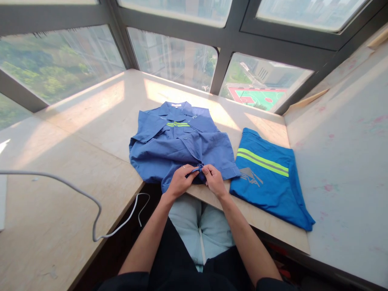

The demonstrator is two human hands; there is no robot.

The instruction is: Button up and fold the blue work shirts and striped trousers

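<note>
A blue work shirt (pixel 182 147) with yellow-green reflective stripes lies front up on the sill, collar toward the window and sleeves folded in over the chest. Its lower edge is bunched near me. There my left hand (pixel 181 180) pinches the shirt's cloth between thumb and fingers. Close beside it, my right hand (pixel 214 180) grips the same gathered bit of fabric, thumb on top. Both hands are closed and almost touching. Whether a button sits between the fingertips I cannot make out.
A folded brighter-blue garment (pixel 263 178) with reflective stripes lies to the right, by the patterned wall (pixel 342 169). A grey-white cable (pixel 81 188) loops over the left of the sill (pixel 60 226) and hangs past its edge. Framed windows (pixel 178 56) stand behind.
</note>
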